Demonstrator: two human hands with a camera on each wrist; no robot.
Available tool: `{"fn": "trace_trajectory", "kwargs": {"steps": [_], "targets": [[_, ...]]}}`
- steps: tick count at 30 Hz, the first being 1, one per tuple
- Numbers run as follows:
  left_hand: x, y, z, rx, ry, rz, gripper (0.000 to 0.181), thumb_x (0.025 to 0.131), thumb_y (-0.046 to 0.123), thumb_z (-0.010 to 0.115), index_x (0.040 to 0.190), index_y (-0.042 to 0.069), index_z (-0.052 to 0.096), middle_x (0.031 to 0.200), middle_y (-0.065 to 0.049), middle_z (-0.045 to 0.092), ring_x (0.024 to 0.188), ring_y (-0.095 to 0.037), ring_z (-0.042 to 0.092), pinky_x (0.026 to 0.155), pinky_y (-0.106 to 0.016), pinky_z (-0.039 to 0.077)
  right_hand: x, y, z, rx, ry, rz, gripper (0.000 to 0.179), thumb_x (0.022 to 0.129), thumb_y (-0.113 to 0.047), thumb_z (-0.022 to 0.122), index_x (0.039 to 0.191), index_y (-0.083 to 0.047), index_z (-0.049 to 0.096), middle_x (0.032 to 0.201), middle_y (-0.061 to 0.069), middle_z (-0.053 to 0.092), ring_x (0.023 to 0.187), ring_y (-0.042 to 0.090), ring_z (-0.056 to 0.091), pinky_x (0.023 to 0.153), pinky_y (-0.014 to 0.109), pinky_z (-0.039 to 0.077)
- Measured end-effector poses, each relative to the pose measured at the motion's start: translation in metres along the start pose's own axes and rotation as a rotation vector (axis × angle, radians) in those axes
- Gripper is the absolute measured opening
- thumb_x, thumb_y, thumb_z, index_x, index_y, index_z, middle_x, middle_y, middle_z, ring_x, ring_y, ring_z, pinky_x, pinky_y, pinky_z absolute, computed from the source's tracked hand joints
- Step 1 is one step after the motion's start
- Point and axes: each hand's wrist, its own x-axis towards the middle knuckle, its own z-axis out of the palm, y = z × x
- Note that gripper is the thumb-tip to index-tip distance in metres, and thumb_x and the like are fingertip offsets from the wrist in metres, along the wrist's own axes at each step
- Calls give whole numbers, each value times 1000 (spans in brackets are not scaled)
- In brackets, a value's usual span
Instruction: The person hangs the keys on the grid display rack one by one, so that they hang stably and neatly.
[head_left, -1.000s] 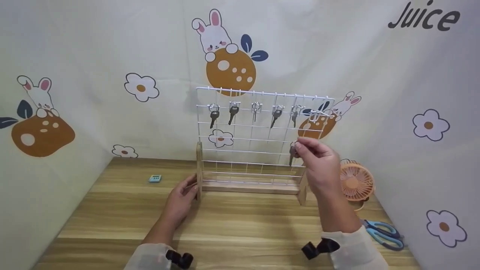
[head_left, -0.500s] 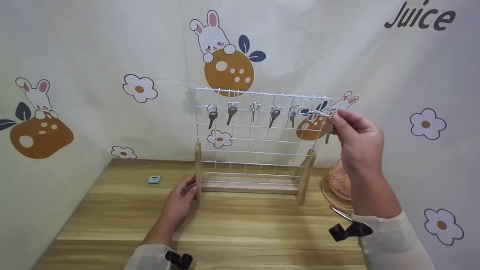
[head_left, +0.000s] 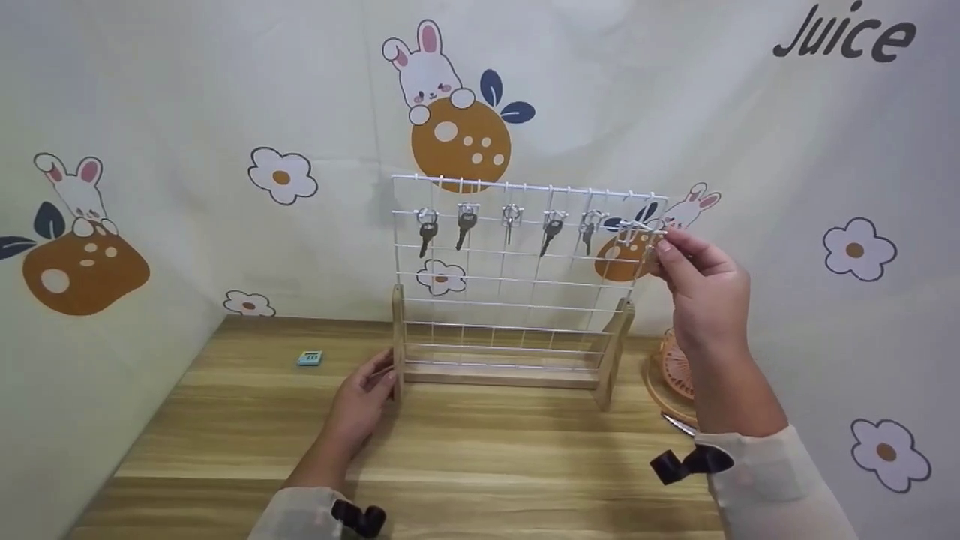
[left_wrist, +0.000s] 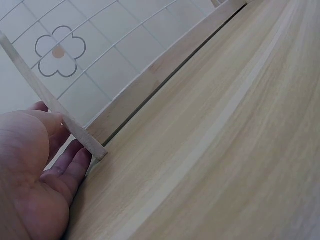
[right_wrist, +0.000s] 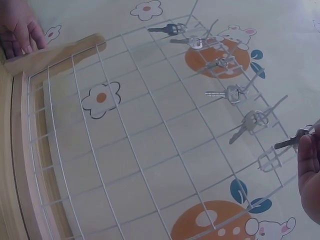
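Observation:
A white wire grid rack (head_left: 501,280) in a wooden stand (head_left: 499,377) stands upright on the table. Several keys on rings hang from hooks along its upper part, such as the leftmost key (head_left: 428,235). My right hand (head_left: 709,300) pinches another key (right_wrist: 291,142) by its ring end, at the tip of the bare rightmost hook (right_wrist: 270,161). In the head view my fingers mostly hide that key. Whether its ring is on the hook, I cannot tell. Low at the left, my left hand (head_left: 356,405) grips the stand's wooden side post (left_wrist: 62,112) with thumb and fingers.
An orange fan (head_left: 675,371) stands right of the rack, partly behind my right forearm. A scissors blade (head_left: 677,424) shows beside my sleeve. A small light blue device (head_left: 310,358) lies on the wood-grain table (head_left: 225,420) to the left. Printed cloth hangs behind.
My right hand has carried the key from in front of the grid up and right, then slightly back left to the rightmost hook. The left hand stays on the post.

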Motion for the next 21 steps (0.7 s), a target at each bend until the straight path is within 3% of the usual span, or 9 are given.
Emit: {"fn": "trace_trajectory", "kwargs": {"steps": [6,10,16,21], "targets": [[0,0,-1,-10,-6,21,49,111,26,60,159,22,51,162,-7,53,154,-30,50,124,-43,50,-1,14,-5,5,24,-1,21,97,-4,77,117,3,77,102,5,76,83,16,72,80,24,67],[1,1,-1,-22,-7,14,49,112,25,59,160,21,50,162,-7,53,154,-30,50,124,-43,51,-6,29,-13,1,51,63,21,98,-8,78,117,-1,77,102,5,74,88,18,71,83,23,67],[2,0,-1,-32,-8,0,48,111,25,60,159,24,51,162,-5,54,153,-28,51,123,-43,51,-16,70,-29,33,91,114,10,98,-4,76,107,-8,81,94,2,76,85,15,73,81,24,67],[1,0,0,-27,-6,-15,49,111,26,60,159,24,51,162,-4,53,153,-28,51,123,-43,51,-20,104,-45,71,106,135,18,98,3,73,96,-12,82,90,1,76,81,12,73,77,23,66]]}}
